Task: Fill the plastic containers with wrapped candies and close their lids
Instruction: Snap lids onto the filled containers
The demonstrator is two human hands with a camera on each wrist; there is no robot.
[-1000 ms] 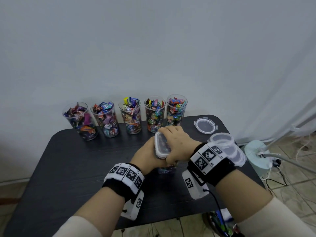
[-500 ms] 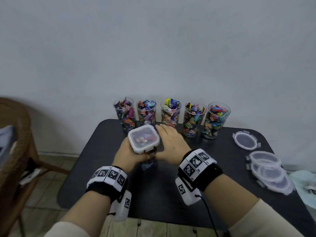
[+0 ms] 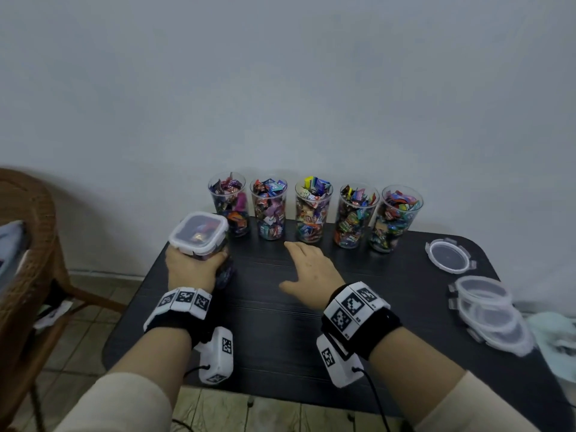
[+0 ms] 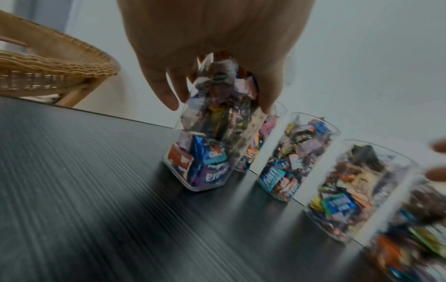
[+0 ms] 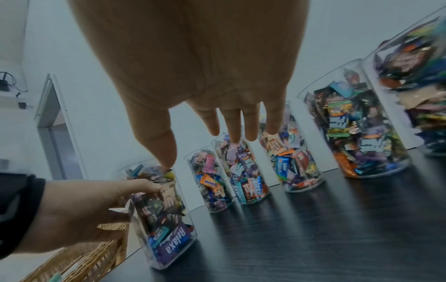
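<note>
Left hand (image 3: 190, 269) is wrapped round the tall clear square plastic container (image 3: 202, 241) packed with wrapped candies, fingers curled on its walls, white-rimmed snap lid (image 3: 199, 231) seated on top, over on the left of the head frame at the near-left end of the cup row. In the left wrist view its base sits at or just above the black ribbed tabletop (image 3: 280, 322); I cannot tell whether it touches. Right hand (image 3: 311, 272) hovers palm down at centre frame, fingers straight and loosely spread, gripping nothing. Behind it, five clear round cups of wrapped candies (image 3: 313, 213) line the wall. On the right edge, a loose round clear lid (image 3: 448, 255) and a stack of shallow round clear containers (image 3: 489, 310). Woven wicker chair (image 3: 28, 244) at far left.
</note>
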